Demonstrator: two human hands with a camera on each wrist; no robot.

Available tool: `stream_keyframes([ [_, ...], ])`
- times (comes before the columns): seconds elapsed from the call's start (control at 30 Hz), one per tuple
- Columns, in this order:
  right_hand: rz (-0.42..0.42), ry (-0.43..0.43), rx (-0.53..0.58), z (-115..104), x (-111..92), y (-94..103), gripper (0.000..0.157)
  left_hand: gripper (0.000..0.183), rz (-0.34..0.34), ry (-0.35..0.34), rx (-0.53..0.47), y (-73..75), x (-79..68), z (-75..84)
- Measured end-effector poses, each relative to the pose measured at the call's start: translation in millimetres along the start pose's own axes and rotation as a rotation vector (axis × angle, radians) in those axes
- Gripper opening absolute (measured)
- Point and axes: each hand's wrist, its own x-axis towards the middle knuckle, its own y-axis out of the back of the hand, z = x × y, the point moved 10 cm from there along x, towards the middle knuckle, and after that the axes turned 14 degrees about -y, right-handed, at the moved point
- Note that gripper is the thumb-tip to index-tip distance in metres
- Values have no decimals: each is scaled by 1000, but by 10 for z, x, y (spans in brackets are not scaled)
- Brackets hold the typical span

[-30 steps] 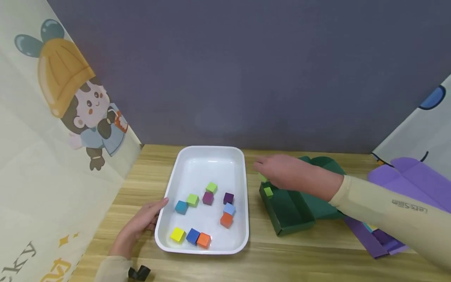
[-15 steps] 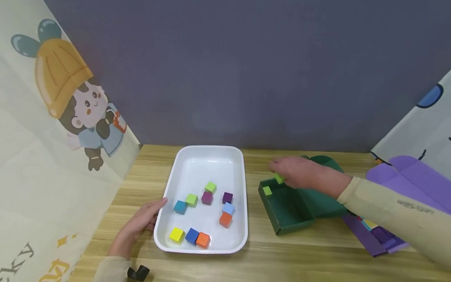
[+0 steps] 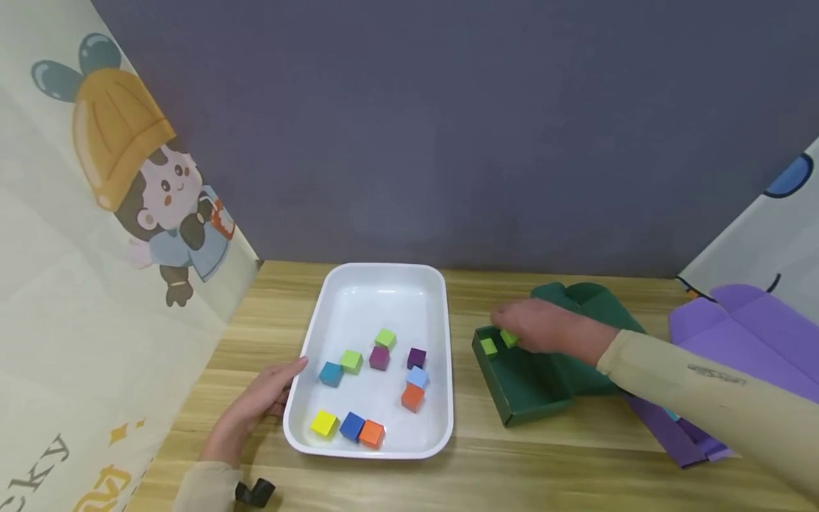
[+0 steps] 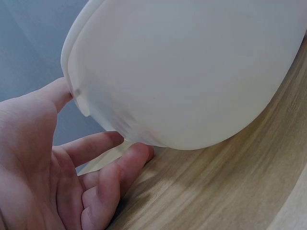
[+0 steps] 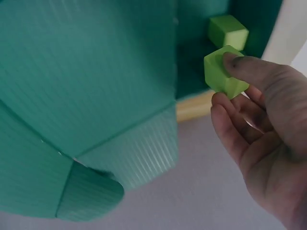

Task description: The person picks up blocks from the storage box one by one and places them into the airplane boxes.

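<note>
My right hand [image 3: 537, 323] pinches a light green cube [image 5: 225, 72] between thumb and fingers, over the far end of the open green box [image 3: 534, 414]. Another light green cube [image 3: 489, 347] lies in that box's far left corner, close beside the held one. My left hand [image 3: 265, 395] holds the left edge of the white tray [image 3: 446, 341], thumb at the rim and the other fingers against the outer wall, as the left wrist view shows. Inside the tray lie several cubes, among them a yellow cube [image 3: 325, 424], a teal cube [image 3: 330, 374] and two light green ones.
The green box's lid [image 3: 601, 306] is folded back toward the right. Farther right, an open purple box [image 3: 748, 327] is partly covered by my right sleeve [image 3: 710, 384]. A grey wall [image 3: 409, 142] stands behind the wooden table [image 3: 512, 469].
My right hand has brought the light green cube from left of the green box to the right, then lowered it into the box's far end. The left hand stays on the tray.
</note>
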Motion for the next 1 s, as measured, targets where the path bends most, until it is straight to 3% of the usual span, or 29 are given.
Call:
stream_keyframes([
  [0.3,13,34,-108,-57,37,-279,33,75,-1,5,-7,4,28,-47],
  [0.77,122,75,-210,-106,80,-366,30,75,-5,6,-12,-9,39,-14],
  [0.87,112,76,-203,-109,82,-338,29,75,0,2,-6,-2,43,1],
  [1.0,34,60,-163,-107,68,-265,28,76,-3,14,-7,7,40,8],
])
